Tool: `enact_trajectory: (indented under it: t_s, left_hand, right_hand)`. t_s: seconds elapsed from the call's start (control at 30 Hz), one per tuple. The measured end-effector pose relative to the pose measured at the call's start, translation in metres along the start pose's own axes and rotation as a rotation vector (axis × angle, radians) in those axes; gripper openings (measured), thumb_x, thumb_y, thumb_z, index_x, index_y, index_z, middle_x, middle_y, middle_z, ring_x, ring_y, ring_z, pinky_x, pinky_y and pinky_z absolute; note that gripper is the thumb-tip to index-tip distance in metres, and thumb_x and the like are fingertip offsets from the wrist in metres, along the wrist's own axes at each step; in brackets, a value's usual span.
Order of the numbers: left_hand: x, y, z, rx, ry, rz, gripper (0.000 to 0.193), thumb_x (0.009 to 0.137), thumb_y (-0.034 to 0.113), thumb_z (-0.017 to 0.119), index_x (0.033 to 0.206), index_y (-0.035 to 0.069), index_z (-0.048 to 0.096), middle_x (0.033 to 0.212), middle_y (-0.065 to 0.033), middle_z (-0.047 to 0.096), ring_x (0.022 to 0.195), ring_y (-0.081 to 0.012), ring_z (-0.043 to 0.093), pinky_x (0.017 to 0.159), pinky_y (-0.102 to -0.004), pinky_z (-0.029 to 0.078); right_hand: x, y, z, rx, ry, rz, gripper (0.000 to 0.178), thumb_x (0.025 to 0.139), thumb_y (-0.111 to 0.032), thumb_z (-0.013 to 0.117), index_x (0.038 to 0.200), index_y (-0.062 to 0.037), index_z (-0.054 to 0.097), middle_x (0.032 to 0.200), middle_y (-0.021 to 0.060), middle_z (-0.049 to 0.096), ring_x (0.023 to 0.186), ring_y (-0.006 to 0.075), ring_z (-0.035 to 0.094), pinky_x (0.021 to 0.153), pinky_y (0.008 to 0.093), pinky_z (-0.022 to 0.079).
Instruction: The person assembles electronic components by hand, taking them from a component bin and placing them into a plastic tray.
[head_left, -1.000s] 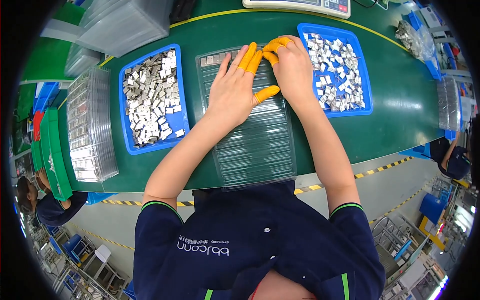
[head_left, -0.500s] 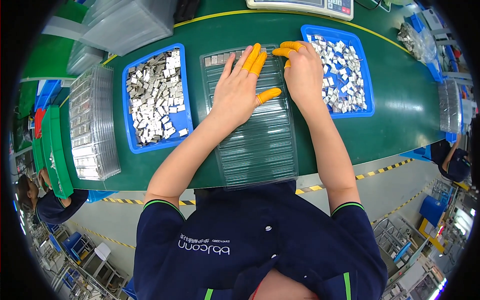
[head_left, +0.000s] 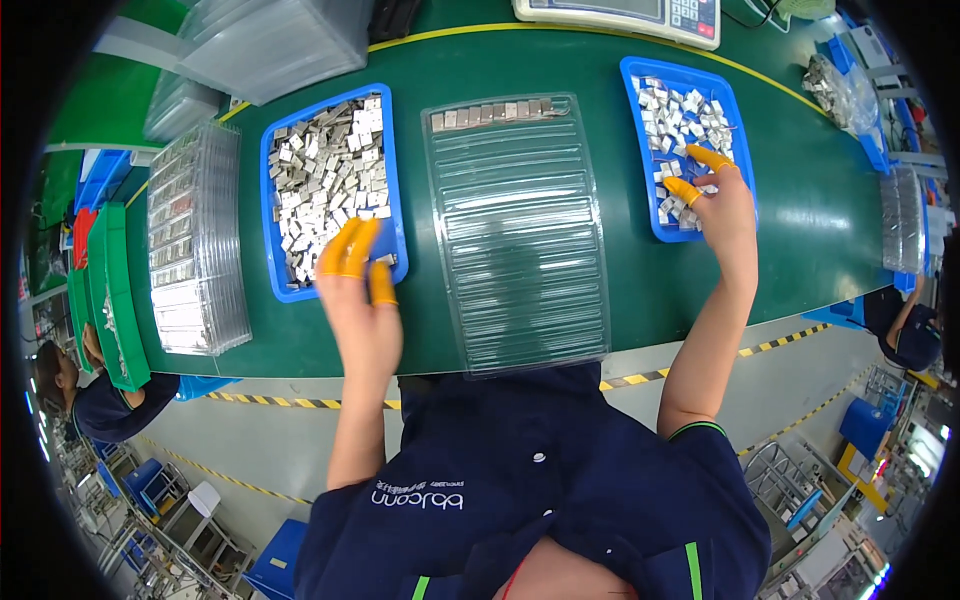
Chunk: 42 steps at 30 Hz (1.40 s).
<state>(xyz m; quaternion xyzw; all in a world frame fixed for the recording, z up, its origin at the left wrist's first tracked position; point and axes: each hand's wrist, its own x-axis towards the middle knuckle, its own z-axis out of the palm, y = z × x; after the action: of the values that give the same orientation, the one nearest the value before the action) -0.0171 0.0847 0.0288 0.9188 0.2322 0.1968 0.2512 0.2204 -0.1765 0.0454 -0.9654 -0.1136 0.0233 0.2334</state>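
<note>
My left hand [head_left: 358, 310] reaches over the near end of the left blue tray [head_left: 401, 215], slightly blurred. Yellow finger cots cover its thumb and two fingers, which are apart above small silver metal pieces [head_left: 325, 170]. My right hand [head_left: 728, 215] is in the right blue tray [head_left: 742, 110], thumb and forefinger in yellow cots and spread among small white pieces [head_left: 685, 115]. I see nothing held in either hand. Between the trays lies a clear ribbed plastic tray [head_left: 520, 250]; a row of small metal pieces [head_left: 495, 114] fills its far slot.
Stacked clear trays [head_left: 195, 250] stand left, beside a green bin [head_left: 115, 290]. More clear plastic trays [head_left: 265, 50] are at the far left, and a scale [head_left: 625, 12] at the back. Co-workers sit at both sides: one person [head_left: 100, 400] left, another person [head_left: 910, 330] right.
Both hands have left the far end of the clear tray. My left hand moved left and nearer to the left blue tray; my right hand moved right into the right one.
</note>
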Motion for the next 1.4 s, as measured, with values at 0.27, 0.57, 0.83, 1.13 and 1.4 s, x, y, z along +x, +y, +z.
enact_trajectory:
  t_s: [0.27,0.57,0.83,1.13,1.4]
  left_hand:
    - [0.016,-0.032,-0.034,-0.035,-0.035,-0.068,0.019,0.066,0.003,0.072,0.085,0.003,0.068,0.085,-0.0111,0.061,0.082,-0.0267,0.054,0.075,-0.0346,0.045]
    - [0.065,-0.024,-0.039,0.061,-0.552,0.157,0.019,0.063,0.004,0.072,0.080,-0.001,0.066,0.084,-0.0141,0.060,0.072,-0.0272,0.060,0.066,-0.0345,0.048]
    - [0.063,-0.020,-0.036,0.099,-0.572,0.129,0.018,0.067,0.004,0.069,0.081,-0.004,0.062,0.085,-0.0167,0.058,0.082,-0.0303,0.056,0.074,-0.0364,0.047]
    - [0.086,-0.014,-0.036,0.337,-0.705,0.233,0.019,0.057,-0.004,0.062,0.074,-0.009,0.056,0.085,-0.0217,0.054,0.082,-0.0374,0.053,0.074,-0.0391,0.044]
    - [0.069,-0.034,-0.052,0.296,-0.499,0.154,0.020,0.059,0.001,0.067,0.076,-0.007,0.057,0.084,-0.0190,0.056,0.082,-0.0342,0.054,0.075,-0.0387,0.046]
  right_hand:
    - [0.002,0.016,0.021,0.057,0.098,0.071,0.024,0.073,-0.008,0.068,0.092,0.0044,0.063,0.077,0.0138,0.064,0.066,0.0241,0.062,0.060,0.0316,0.049]
    - [-0.034,-0.015,0.007,0.030,0.137,-0.181,0.026,0.075,-0.012,0.067,0.099,-0.0037,0.064,0.105,0.0148,0.059,0.097,0.0290,0.054,0.083,0.0348,0.043]
    - [-0.047,-0.012,0.038,0.072,0.300,-0.297,0.022,0.079,-0.007,0.062,0.100,-0.0004,0.063,0.105,0.0119,0.059,0.099,0.0281,0.051,0.086,0.0345,0.042]
    - [-0.058,-0.017,0.054,0.122,0.348,-0.280,0.029,0.083,-0.016,0.060,0.109,-0.0022,0.057,0.107,0.0139,0.057,0.104,0.0296,0.049,0.090,0.0374,0.037]
    - [-0.075,-0.043,0.059,0.271,0.303,-0.460,0.028,0.075,-0.007,0.066,0.103,-0.0037,0.059,0.107,0.0106,0.059,0.101,0.0296,0.053,0.088,0.0367,0.041]
